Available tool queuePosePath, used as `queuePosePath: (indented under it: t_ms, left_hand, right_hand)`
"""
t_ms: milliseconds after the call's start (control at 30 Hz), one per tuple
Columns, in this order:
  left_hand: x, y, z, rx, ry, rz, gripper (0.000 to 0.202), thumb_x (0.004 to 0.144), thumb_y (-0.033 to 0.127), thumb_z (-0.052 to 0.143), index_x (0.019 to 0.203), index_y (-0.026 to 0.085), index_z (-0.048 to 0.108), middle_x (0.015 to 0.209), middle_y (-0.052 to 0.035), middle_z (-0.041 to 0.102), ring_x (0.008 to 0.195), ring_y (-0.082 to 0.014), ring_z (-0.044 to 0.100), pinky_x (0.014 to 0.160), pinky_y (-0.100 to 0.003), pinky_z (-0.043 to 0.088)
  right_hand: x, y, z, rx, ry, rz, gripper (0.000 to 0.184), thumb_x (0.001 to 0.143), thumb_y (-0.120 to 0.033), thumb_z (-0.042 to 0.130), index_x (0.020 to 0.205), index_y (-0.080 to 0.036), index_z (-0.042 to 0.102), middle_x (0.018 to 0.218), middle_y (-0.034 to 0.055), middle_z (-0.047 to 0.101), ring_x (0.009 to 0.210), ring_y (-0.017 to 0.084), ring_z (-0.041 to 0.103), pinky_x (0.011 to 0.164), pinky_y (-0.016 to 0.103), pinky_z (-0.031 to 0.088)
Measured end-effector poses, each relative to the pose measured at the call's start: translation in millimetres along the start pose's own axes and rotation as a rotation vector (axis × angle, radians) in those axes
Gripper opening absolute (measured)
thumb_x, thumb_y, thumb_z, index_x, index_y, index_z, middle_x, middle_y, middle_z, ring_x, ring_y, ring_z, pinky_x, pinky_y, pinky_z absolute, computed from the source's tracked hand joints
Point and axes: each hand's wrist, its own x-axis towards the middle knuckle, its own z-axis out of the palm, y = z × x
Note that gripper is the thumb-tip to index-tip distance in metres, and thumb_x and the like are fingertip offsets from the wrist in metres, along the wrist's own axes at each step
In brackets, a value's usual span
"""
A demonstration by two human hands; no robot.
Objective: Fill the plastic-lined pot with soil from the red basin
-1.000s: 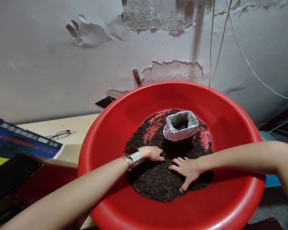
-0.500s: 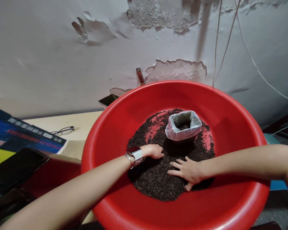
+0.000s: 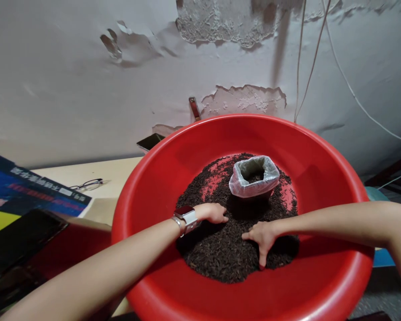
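— Fingers on the right hand (image 3: pixel 263 236) are pulling in now. A moment ago they were spread flat on the grains (image 3: pixel 220 254); now they are bunching up, with the thumb poking down toward us.

— And the left hand (image 3: pixel 214 213)?

— It is staying put, curled into a loose fist, knuckles resting on the grains. I cannot tell if it is holding any.

— What is the biggest thing?

— The red tub (image 3: pixel 160 187). Both arms are reaching into it. The dark grains are lying in a heap in the middle of its floor.

— How far along is the work?

— I am guessing a bit, but the grains look mostly pushed together. Bare red patches are showing at the back, near the bag (image 3: pixel 254 178). Thin scattered bits are still lying around those patches. The bag is standing open in the grains, and a few grains are showing inside it. Most are still out in the tub.

— Anything else around?

— A dark poster (image 3: pixel 36 196) is lying on the left of the table (image 3: pixel 110 171). A pair of glasses (image 3: pixel 87 183) is sitting beside it. A watch (image 3: pixel 186 215) is sitting on the left wrist.

— Is anything getting in the way?

— Only the bag, standing right behind both hands.
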Motion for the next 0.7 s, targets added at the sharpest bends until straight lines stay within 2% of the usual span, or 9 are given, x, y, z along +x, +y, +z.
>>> queuePosePath:
  t_ms: [133,267,467,600,700]
  left_hand:
    - [1,-2,1.5,0.012,0.010,0.002,0.047,0.093,0.040,0.042,0.128,0.014,0.060,0.127,-0.0163,0.063,0.111,-0.0276,0.064,0.088,-0.031,0.051]
    - [4,-4,3.7,0.002,0.011,0.016,0.048,0.093,0.040,0.042,0.128,0.012,0.059,0.128,-0.0171,0.062,0.112,-0.0277,0.063,0.089,-0.031,0.050]
    - [4,-4,4.2,-0.003,0.002,0.020,0.050,0.094,0.040,0.042,0.129,0.009,0.058,0.128,-0.0185,0.062,0.113,-0.0278,0.063,0.091,-0.030,0.050]
    - [4,-4,3.5,-0.003,-0.005,0.030,0.049,0.093,0.041,0.042,0.129,0.012,0.059,0.126,-0.0171,0.063,0.111,-0.0273,0.063,0.090,-0.031,0.050]
    - [8,-7,6.0,-0.018,0.008,0.040,0.050,0.092,0.041,0.043,0.128,0.009,0.059,0.126,-0.0194,0.063,0.110,-0.0289,0.064,0.088,-0.033,0.051]
  right_hand:
    - [-4,1,-2,0.148,-0.019,0.029,0.125,0.041,-0.055,0.086,0.149,-0.020,0.033,0.142,0.0166,0.049,0.126,0.038,0.050,0.102,0.043,0.044]
    - [-4,4,2,0.231,-0.054,0.009,0.129,0.041,-0.052,0.086,0.151,-0.020,0.028,0.145,0.0149,0.045,0.128,0.036,0.049,0.103,0.042,0.043]
    - [3,6,24,0.324,0.056,0.049,0.120,0.051,-0.048,0.082,0.152,-0.016,0.025,0.144,0.0183,0.045,0.129,0.035,0.047,0.101,0.042,0.044]
    - [4,2,24,0.365,0.129,0.017,0.109,0.055,-0.045,0.080,0.148,-0.015,0.034,0.141,0.0170,0.048,0.126,0.033,0.049,0.100,0.039,0.044]
    - [-4,-9,5,0.381,0.202,-0.079,0.086,0.058,-0.039,0.080,0.136,-0.016,0.050,0.122,0.0115,0.061,0.109,0.028,0.059,0.089,0.034,0.049]
